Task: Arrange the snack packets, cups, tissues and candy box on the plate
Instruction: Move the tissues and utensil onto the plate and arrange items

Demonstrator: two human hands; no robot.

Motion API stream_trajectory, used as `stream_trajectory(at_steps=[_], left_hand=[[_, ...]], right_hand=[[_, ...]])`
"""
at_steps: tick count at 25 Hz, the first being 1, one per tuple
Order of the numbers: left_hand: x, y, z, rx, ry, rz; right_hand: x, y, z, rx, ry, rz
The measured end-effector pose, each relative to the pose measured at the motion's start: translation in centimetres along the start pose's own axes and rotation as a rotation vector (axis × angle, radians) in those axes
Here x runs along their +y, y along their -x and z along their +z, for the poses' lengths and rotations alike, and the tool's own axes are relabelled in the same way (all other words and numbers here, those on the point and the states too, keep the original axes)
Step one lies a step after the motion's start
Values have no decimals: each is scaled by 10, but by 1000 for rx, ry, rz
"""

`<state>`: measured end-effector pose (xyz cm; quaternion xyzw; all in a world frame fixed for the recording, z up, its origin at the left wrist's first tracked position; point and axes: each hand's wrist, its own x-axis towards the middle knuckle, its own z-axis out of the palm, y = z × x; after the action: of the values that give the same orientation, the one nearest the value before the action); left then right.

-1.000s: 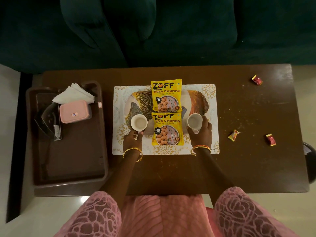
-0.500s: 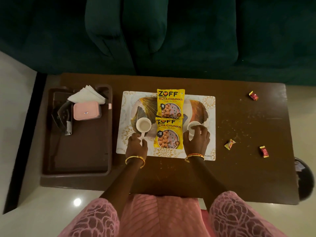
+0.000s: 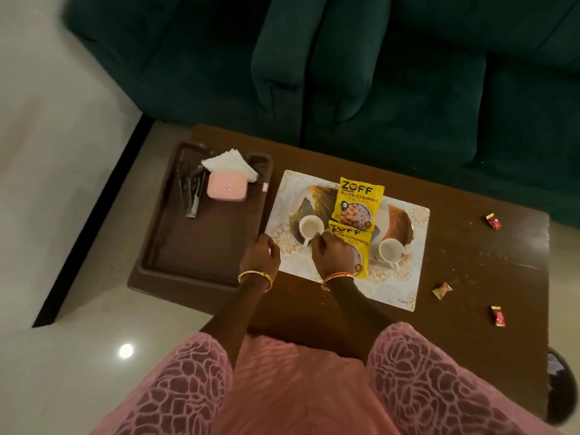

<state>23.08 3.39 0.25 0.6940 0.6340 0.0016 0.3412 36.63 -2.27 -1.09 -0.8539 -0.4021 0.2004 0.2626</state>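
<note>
Two yellow snack packets lie down the middle of the gold-patterned plate [image 3: 400,219], the far packet [image 3: 357,204] partly overlapping the near packet [image 3: 361,243]. A white cup [image 3: 310,227] stands to their left and another white cup [image 3: 390,248] to their right. My right hand [image 3: 333,253] hovers over the near packet with its fingers loosely curled, fingertips beside the left cup's handle. Holding nothing, my left hand [image 3: 261,253] hangs loosely curled over the placemat's left edge. White tissues [image 3: 230,163] and the pink candy box [image 3: 226,186] sit in the brown tray [image 3: 194,246].
The plate rests on a white patterned placemat [image 3: 405,277] on the brown table [image 3: 486,268]. Three wrapped candies [image 3: 493,221] [image 3: 442,291] [image 3: 498,316] lie on the table's right side. A dark wrapper [image 3: 190,193] lies in the tray. A green sofa [image 3: 376,73] stands behind the table.
Both hands let go of the cups. My right hand crossed left over the near packet and my left hand moved toward the tray. The view swung left.
</note>
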Motion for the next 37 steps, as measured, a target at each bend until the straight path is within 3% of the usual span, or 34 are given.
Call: stream_trajectory(at_steps=[8, 14, 18, 24, 30, 37], left_hand=[[-112, -40, -87, 6, 32, -118], [-173, -77, -136, -8, 71, -121], [-187, -100, -145, -59, 100, -149], [-188, -152, -143, -147, -41, -28], [-179, -189, -145, -106, 256, -138], [-176, -219, -140, -142, 353, -129]], right_hand=[[-116, 7, 75, -89, 25, -72], [-178, 9, 134, -176, -3, -9], [-203, 5, 165, -234, -33, 35], [-226, -34, 201, -266, -83, 160], [-243, -78, 231, -237, -208, 217], [-244, -105, 259, -285, -34, 209]])
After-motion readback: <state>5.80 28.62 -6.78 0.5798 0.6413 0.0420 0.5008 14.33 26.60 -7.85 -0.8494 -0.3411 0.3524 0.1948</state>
